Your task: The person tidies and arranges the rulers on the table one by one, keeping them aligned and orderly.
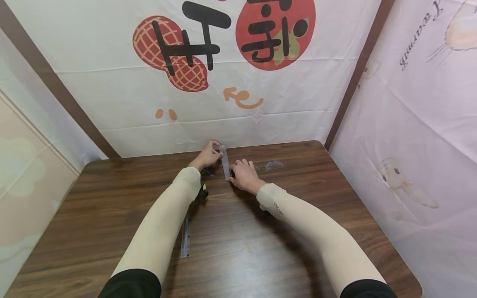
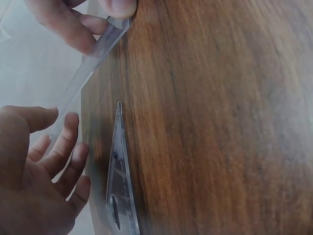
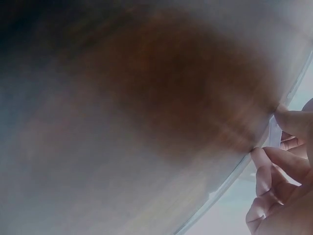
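Observation:
A clear plastic ruler (image 1: 225, 163) stands near the table's back edge, pointing away from me. My left hand (image 1: 208, 156) pinches it near its far end between thumb and fingertips, the other fingers loosely bent. At its near end, my right hand (image 1: 245, 176) holds it with thumb and fingers. In the left wrist view the ruler (image 2: 80, 78) runs slantwise between both hands. Beneath the left hand lies a clear set square (image 2: 120, 181), partly hidden in the head view. The right wrist view is blurred; fingers of the right hand (image 3: 279, 191) show at its right edge.
A clear protractor (image 1: 274, 165) lies right of the right hand. Another clear ruler (image 1: 186, 238) lies beside the left forearm. A small black object (image 1: 203, 191) with a yellow patch shows by the left wrist. Behind the wooden table (image 1: 223, 240) hangs a printed white cloth (image 1: 290, 99).

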A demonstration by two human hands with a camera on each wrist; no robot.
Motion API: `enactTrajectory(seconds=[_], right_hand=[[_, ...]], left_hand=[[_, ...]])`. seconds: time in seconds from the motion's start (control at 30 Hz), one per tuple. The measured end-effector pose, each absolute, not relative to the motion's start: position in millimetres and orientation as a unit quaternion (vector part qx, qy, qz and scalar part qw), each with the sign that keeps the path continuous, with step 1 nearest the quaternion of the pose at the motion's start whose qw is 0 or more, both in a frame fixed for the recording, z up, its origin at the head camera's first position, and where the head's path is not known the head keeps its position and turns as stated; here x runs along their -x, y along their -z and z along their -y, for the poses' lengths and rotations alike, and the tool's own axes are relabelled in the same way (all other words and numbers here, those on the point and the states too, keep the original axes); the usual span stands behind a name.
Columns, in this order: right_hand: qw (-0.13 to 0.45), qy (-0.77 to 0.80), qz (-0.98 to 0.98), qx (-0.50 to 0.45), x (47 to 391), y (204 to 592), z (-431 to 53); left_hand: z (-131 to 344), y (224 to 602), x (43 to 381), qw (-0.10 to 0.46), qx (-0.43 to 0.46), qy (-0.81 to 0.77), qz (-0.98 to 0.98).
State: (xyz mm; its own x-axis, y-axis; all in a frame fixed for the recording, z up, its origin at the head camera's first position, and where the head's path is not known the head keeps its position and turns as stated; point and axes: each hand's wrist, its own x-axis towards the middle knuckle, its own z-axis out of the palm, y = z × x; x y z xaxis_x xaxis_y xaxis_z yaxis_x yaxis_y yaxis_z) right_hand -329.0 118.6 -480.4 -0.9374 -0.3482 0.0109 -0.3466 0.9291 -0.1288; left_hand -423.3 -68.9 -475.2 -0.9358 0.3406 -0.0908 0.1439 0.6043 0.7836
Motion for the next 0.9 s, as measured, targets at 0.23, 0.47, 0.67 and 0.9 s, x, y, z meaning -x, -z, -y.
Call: enactTrajectory(seconds=[0.23, 0.47, 0.67, 0.9], right_hand=[[0.007, 0.084, -0.981, 0.175, 328, 480, -120], [-0.002, 0.101, -0.98, 0.17, 327, 481, -119], [-0.002, 0.121, -0.979, 0.165, 323, 479, -119], [-0.014, 0.161, -0.972, 0.168, 320, 481, -119]], left_hand=[[71, 475, 421, 0.139, -0.15, -0.44, -0.874], [70, 474, 419, 0.137, -0.152, -0.46, -0.864], [69, 474, 416, 0.134, -0.143, -0.476, -0.857], [71, 470, 410, 0.129, -0.128, -0.499, -0.847]])
